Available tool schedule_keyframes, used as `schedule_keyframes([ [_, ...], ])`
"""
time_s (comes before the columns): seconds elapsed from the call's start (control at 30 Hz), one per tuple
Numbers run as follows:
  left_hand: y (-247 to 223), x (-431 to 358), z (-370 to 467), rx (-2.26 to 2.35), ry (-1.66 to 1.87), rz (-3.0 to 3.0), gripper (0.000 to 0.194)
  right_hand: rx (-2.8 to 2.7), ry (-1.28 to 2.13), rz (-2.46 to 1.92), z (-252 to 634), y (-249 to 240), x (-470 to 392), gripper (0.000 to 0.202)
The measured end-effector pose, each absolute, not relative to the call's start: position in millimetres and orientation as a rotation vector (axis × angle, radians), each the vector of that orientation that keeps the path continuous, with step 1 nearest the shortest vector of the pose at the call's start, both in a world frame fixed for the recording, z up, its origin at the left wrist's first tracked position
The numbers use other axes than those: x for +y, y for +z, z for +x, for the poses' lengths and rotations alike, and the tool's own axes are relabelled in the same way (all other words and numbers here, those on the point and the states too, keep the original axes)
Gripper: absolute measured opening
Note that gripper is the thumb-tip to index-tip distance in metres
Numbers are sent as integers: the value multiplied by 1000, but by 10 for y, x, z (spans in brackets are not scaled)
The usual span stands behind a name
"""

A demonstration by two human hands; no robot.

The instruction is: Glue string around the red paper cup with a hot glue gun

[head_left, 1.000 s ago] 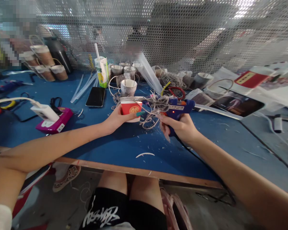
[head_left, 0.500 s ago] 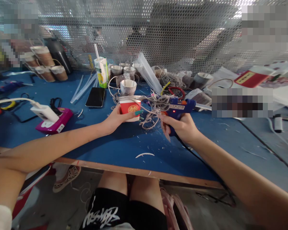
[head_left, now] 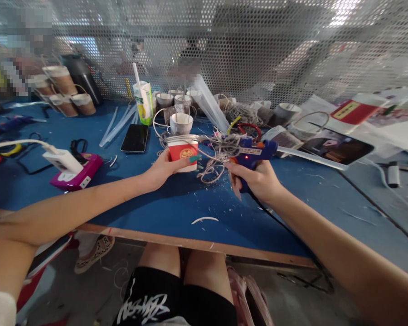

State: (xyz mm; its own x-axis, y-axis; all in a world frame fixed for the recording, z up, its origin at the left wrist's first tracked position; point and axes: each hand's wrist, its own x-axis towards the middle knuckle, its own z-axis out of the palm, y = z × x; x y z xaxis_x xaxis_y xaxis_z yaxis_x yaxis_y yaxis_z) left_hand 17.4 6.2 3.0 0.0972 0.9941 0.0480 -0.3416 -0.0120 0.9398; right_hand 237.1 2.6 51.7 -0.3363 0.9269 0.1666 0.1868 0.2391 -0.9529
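Note:
My left hand (head_left: 163,170) is wrapped round a red and white paper cup (head_left: 183,153) with a gold emblem, its thumb across the front. Pale cord lies along the cup's rim. My right hand (head_left: 255,179) grips the handle of a blue glue gun (head_left: 255,154) whose small red light is on. A clear glue stick (head_left: 313,158) sticks out of the gun's back. The gun's front end is among tangled grey cord (head_left: 224,147), so its tip is hard to make out, close to the right side of the cup.
Behind the cup stand a wrapped white cup (head_left: 181,123) and a drink carton (head_left: 143,103). A phone (head_left: 135,138) and a magenta power strip (head_left: 78,172) lie left. A tablet-like device (head_left: 340,145) rests right. A black cable runs from the gun over the table's front edge (head_left: 190,242).
The red cup in my left hand has shifted very slightly left. My right hand and the glue gun look almost unmoved.

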Motion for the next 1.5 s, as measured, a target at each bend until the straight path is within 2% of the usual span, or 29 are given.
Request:
schedule_keyframes([
  [0.27,58,47,179,887,1299,964,62,-1681,1153,-1052,2376,516,33,28],
  [0.57,76,40,175,873,1288,977,56,-1653,1149,-1075,2383,513,50,22],
  [0.8,94,26,182,891,1291,944,58,-1654,1145,-1102,2381,510,59,25],
  [1.4,99,17,175,867,1283,904,42,-1627,1185,-1134,2379,499,78,29],
  [1.5,100,16,169,862,1286,900,38,-1667,1078,-1205,2424,543,109,30],
])
